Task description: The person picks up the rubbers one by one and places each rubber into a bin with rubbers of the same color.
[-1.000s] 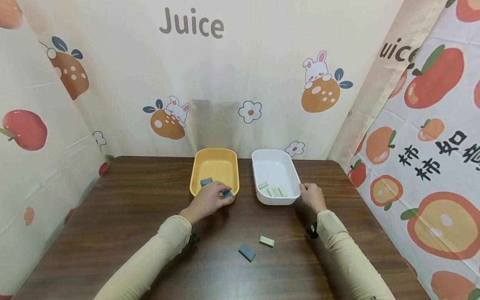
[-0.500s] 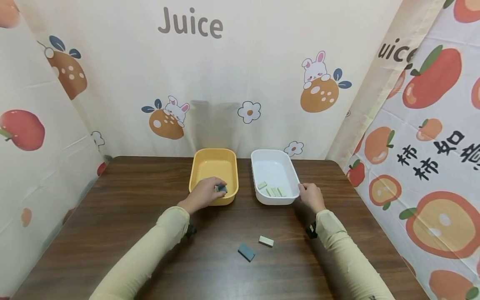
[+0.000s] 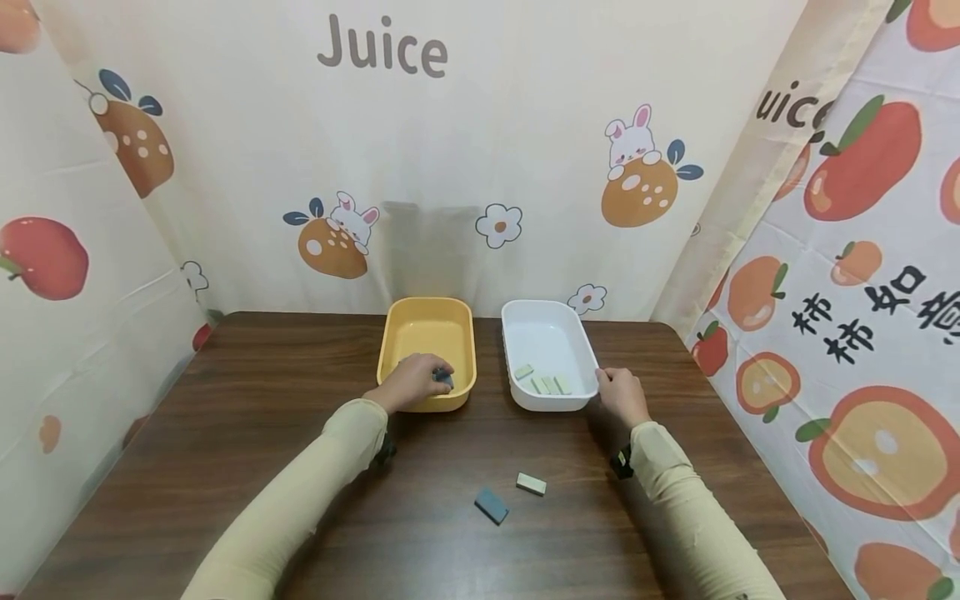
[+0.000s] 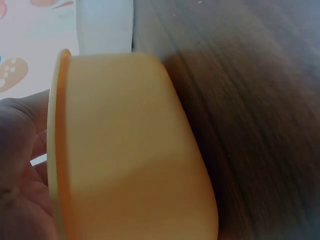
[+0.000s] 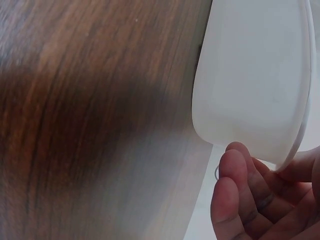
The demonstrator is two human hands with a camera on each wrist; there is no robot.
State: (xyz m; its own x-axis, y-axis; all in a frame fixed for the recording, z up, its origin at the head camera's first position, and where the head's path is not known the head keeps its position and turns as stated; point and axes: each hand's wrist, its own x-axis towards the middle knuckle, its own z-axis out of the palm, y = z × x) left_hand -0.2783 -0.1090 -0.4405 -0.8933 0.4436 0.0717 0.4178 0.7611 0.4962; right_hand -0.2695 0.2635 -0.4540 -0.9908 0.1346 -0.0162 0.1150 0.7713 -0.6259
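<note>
My left hand (image 3: 411, 382) reaches over the front rim of the yellow tray (image 3: 431, 310), fingers bent down inside. Between its thumb and fingers it pinches a small blue-grey block (image 3: 444, 377); the other blocks in that tray are mostly hidden behind the hand. In the left wrist view the wall of the yellow tray (image 4: 125, 130) hides the fingertips. My right hand (image 3: 622, 392) grips the right front rim of the white tray (image 3: 547, 402), thumb at the rim and fingers under it in the right wrist view. Several pale green blocks (image 3: 547, 384) lie in the white tray.
On the brown wooden table (image 3: 337, 517), nearer to me, lie one blue-grey block (image 3: 492, 506) and one pale green block (image 3: 531, 483). Both trays stand at the back edge, before a printed curtain (image 3: 450, 150).
My left hand has shifted a little left and deeper into the yellow tray, with the blue-grey block at its fingertips. The right hand keeps its hold on the white tray.
</note>
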